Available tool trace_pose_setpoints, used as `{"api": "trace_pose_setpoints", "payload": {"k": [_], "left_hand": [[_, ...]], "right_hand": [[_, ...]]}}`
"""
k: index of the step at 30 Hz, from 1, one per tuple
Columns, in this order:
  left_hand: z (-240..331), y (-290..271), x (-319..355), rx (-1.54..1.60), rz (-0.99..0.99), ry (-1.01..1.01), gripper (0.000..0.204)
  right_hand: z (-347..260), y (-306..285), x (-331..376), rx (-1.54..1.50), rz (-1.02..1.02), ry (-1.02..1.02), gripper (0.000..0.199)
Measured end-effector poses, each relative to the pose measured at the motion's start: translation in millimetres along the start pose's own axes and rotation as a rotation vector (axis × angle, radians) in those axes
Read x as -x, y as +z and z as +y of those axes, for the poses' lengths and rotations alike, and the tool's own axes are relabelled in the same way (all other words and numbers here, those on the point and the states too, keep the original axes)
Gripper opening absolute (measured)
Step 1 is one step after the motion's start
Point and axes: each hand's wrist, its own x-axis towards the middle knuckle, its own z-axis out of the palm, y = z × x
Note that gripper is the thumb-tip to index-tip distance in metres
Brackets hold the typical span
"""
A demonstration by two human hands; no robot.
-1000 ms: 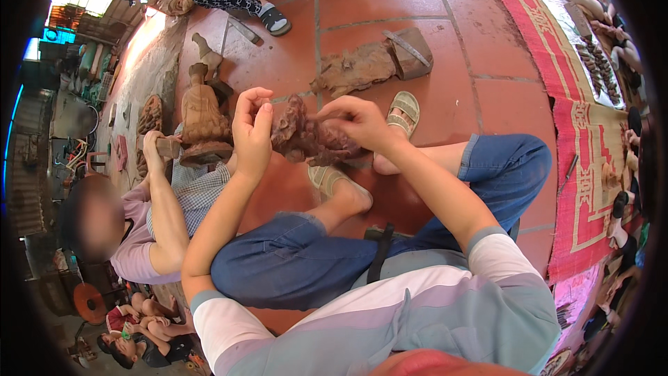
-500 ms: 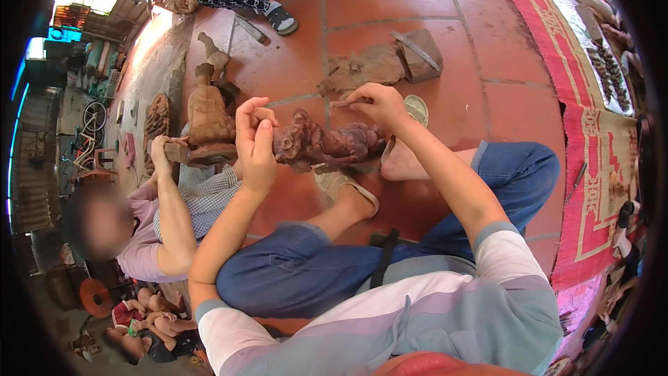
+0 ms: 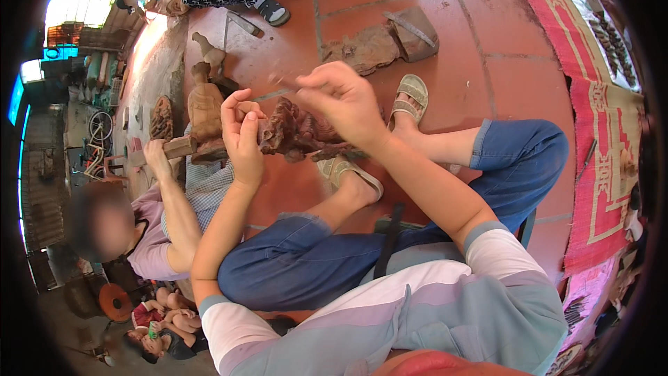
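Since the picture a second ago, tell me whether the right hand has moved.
Yes. The right hand has lifted off the dark wood carving, up and away from the sandal it was beside, toward the wood slab.

Carving [image 3: 296,132] between 2 hands: left hand [image 3: 243,136] on its left end, right hand [image 3: 344,101] above its right. Sandal [image 3: 409,97] right of right hand. Co-worker's hand [image 3: 156,154] left of left hand.

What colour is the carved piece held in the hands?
Dark reddish-brown wood carving, seen in the head view.

A dark reddish-brown carved wooden figure [image 3: 296,132] lies sideways, raised above the tiled floor.
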Motion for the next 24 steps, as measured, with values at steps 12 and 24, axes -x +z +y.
{"api": "trace_pose_setpoints", "payload": {"k": [12, 24], "left_hand": [[0.5, -2.1, 2.6, -0.035, -0.019, 0.008, 0.036], [-5.0, -5.1, -0.5, 0.135, 0.000, -0.087, 0.028]], "right_hand": [[-8.3, -10.3, 13.3, 0.035, 0.057, 0.013, 0.013], [-33.0, -3.7, 6.6, 0.238, -0.069, -0.070, 0.007]]}}
